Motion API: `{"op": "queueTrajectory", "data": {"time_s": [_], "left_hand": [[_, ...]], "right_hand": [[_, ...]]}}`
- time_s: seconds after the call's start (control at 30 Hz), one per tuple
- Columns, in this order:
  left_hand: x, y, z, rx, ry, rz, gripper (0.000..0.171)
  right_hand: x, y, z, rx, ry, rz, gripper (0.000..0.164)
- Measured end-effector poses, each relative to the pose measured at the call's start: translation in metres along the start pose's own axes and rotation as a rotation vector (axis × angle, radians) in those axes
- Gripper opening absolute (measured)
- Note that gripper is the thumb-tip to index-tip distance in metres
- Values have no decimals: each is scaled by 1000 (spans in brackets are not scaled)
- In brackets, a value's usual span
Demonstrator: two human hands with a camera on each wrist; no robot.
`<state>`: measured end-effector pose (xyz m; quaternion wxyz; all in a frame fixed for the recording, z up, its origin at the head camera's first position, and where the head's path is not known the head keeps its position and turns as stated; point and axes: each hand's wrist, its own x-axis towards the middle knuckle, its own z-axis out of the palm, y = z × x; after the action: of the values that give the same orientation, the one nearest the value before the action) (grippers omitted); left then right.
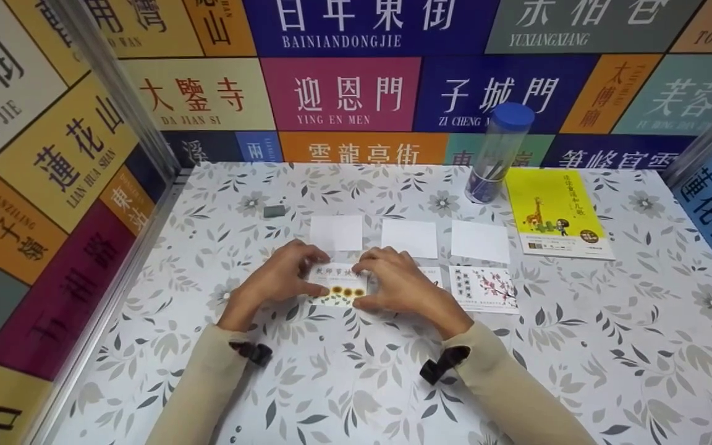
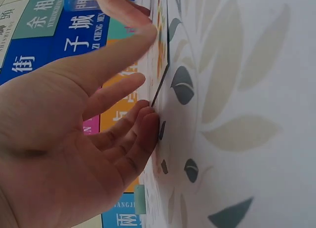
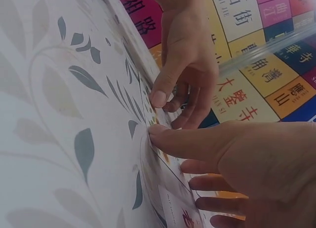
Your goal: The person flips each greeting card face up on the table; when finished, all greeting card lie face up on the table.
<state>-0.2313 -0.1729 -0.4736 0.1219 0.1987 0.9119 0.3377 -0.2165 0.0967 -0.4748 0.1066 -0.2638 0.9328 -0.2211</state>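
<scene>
A sunflower card [image 1: 340, 299] with Chinese writing along its top lies on the flowered tabletop between the two hands. My left hand [image 1: 283, 272] is at its left side, the thumb [image 2: 140, 38] touching the card's face and the other fingers loosely bent against the table. From the right side, my right hand [image 1: 400, 283] touches the card, thumb [image 3: 165, 136] at the near edge and the remaining fingers spread toward the far edge. A second printed card [image 1: 431, 273] is mostly hidden under the right hand. Beside it lies a blossom-branch card [image 1: 484, 289].
Behind the printed cards sit three blank white cards, left [image 1: 336, 233], middle [image 1: 410, 239] and right [image 1: 479, 241]. A small grey block [image 1: 274, 211] lies back left. A clear blue-lidded cylinder [image 1: 499, 154] stands near a yellow booklet [image 1: 557, 210]. Sign-covered walls [image 1: 340, 93] border the table.
</scene>
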Motion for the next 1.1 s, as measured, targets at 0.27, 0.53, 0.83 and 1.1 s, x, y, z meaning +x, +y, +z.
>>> {"op": "queueTrajectory", "data": {"time_s": [0.27, 0.53, 0.83, 1.1], "left_hand": [[2, 9, -3, 14, 0, -53, 58], [8, 30, 7, -44, 24, 44, 49], [42, 74, 36, -51, 70, 155, 59], [83, 117, 74, -26, 93, 163, 69]], "right_hand": [[-2, 12, -7, 76, -9, -31, 82], [-28, 82, -39, 289, 176, 23, 62], [-83, 179, -84, 253, 269, 309, 56], [-92, 194, -95, 260, 237, 438, 61]]}}
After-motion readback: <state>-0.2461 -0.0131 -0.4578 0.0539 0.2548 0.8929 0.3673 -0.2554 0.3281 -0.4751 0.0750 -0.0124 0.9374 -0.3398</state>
